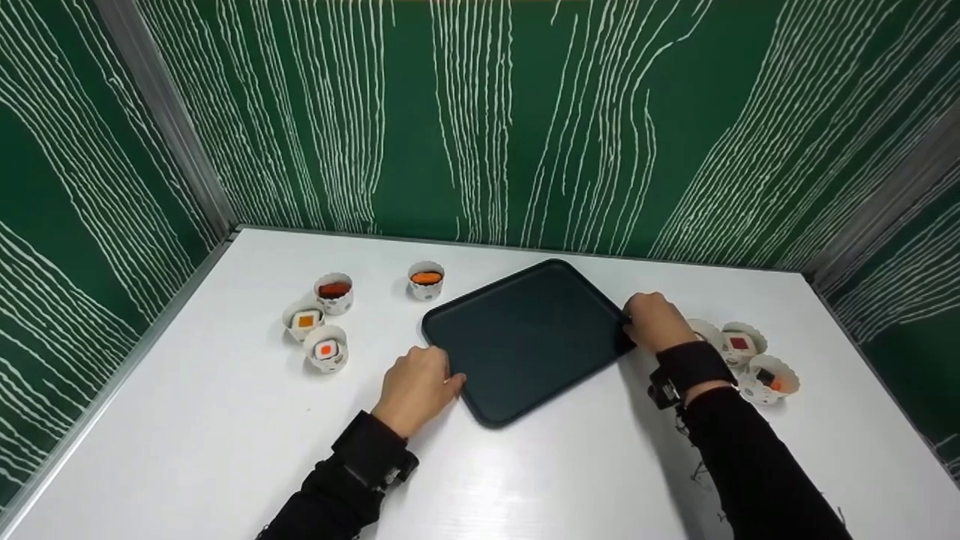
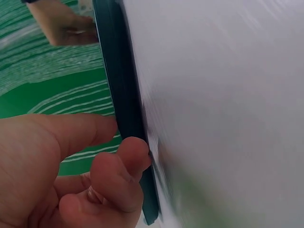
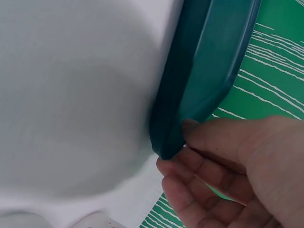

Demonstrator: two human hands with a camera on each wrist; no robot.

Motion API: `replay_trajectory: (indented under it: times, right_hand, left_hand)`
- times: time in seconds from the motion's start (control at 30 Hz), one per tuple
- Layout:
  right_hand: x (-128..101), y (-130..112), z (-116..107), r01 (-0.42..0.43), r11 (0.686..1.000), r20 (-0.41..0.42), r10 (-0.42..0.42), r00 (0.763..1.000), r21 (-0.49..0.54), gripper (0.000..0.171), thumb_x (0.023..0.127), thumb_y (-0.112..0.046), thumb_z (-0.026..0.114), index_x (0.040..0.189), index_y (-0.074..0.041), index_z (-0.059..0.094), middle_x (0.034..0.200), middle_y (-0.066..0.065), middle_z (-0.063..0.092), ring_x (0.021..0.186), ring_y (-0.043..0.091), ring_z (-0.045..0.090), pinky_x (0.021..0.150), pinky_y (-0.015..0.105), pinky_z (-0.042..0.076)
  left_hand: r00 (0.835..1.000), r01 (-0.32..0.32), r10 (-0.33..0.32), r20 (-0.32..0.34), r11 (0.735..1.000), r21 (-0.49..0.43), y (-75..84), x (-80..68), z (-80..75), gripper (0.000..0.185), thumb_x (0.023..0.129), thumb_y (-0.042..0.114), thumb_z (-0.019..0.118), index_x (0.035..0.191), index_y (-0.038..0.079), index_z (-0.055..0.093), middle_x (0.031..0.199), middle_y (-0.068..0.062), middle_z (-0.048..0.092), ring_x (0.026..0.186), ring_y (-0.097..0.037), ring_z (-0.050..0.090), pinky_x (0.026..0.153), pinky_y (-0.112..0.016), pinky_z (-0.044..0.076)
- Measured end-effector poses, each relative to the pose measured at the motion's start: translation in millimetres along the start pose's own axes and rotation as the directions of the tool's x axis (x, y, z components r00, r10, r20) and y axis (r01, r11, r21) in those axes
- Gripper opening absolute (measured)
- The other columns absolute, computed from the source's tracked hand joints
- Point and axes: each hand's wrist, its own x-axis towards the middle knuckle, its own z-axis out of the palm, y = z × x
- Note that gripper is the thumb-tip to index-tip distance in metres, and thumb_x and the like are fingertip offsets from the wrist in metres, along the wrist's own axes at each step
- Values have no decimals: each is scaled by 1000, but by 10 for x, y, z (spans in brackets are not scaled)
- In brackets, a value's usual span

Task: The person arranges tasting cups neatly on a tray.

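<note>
A dark teal tray [image 1: 525,337] lay flat and empty on the white tabletop [image 1: 225,420], turned at an angle so that one corner pointed toward the person. The left hand [image 1: 416,386] gripped the tray's near left edge, the thumb on top of the rim and the curled fingers [image 2: 121,164] tucked against its underside, as the left wrist view showed. The right hand [image 1: 654,321] held the tray's right corner, pinching the rim [image 3: 171,142] between the thumb above and the bent fingers [image 3: 199,185] below. Both sleeves were black, with a dark band at each wrist. To the left of the tray, well apart from it, stood four small white paper cups [image 1: 324,348] holding orange and red pieces, three clustered together and one nearer the tray's far left edge. To the right, just behind the right hand, sat three more paper cups [image 1: 769,379] with red and orange fillings. Green walls with white wavy lines [image 1: 480,120] enclosed the tabletop.
</note>
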Motion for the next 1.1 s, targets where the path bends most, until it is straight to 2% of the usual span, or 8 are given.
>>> replay_trajectory:
  times: [0.13, 0.3, 0.43, 0.53, 0.63, 0.77, 0.93, 1.1]
  right_hand:
    - [-24, -8, 8, 8, 1000, -28, -9, 1000, -18, 19, 86, 11, 67, 70, 2, 69, 79, 27, 74, 72, 38, 70, 66, 54, 56]
    - [-42, -8, 25, -12, 999, -53, 10, 999, -30, 39, 85, 13, 61, 57, -11, 48, 68, 16, 66, 62, 24, 54, 59, 43, 46]
    - [-80, -29, 20, -13, 999, -65, 11, 998, -33, 44, 82, 13, 62, 56, -16, 43, 64, 9, 60, 61, 22, 47, 57, 41, 43]
    - [-126, -55, 8, -21, 1000, -63, 20, 998, -20, 40, 82, 12, 63, 55, -14, 47, 63, 8, 61, 59, 22, 48, 55, 40, 42]
    - [-169, -69, 4, -36, 999, -62, 37, 997, 10, 28, 81, 12, 65, 59, -5, 63, 68, 14, 69, 59, 26, 58, 56, 42, 47]
    - [-223, -88, 1, -45, 998, -64, 47, 997, 32, 11, 82, 10, 73, 79, 3, 81, 83, 24, 78, 70, 38, 73, 66, 54, 59]
    - [-284, -102, 14, -47, 998, -57, 49, 997, 33, 1, 84, 5, 81, 83, 5, 82, 86, 25, 79, 74, 42, 75, 72, 58, 62]
    - [-370, -117, 35, -65, 997, -31, 66, 997, 51, 5, 85, 0, 84, 81, 2, 83, 85, 22, 79, 73, 39, 75, 70, 57, 61]
  left_hand:
    - [1000, 5, -5, 5, 1000, 7, -4, -6, -11, 40, 92, 20, 85, 62, 10, 60, 67, -10, 65, 68, -31, 72, 58, -44, 54]
    - [1000, 17, -17, 2, 1000, 3, -14, -9, -45, 36, 92, 18, 84, 64, 8, 63, 71, -13, 68, 69, -29, 72, 60, -44, 56]
    - [999, 37, -37, 14, 999, -2, -31, -1, -73, 31, 92, 17, 84, 70, 4, 68, 76, -16, 72, 74, -31, 75, 63, -46, 58]
    - [999, 48, -47, 24, 999, -10, -50, 11, -83, 27, 92, 16, 84, 74, 1, 71, 80, -18, 73, 78, -34, 76, 65, -47, 59]
    - [998, 57, -57, 26, 998, -14, -68, 13, -93, 23, 93, 15, 84, 81, -1, 73, 84, -20, 74, 82, -37, 77, 68, -49, 60]
    - [998, 55, -54, 25, 998, -10, -87, 2, -101, 21, 93, 13, 83, 89, -5, 75, 88, -22, 75, 86, -39, 77, 71, -51, 62]
    - [999, 39, -39, 20, 999, -22, -116, 1, -108, 18, 93, 10, 82, 91, -7, 74, 88, -24, 75, 86, -41, 77, 73, -52, 62]
    - [999, 34, -34, 13, 999, -22, -142, 7, -131, 17, 93, 7, 81, 95, -8, 74, 91, -25, 75, 88, -43, 76, 76, -54, 62]
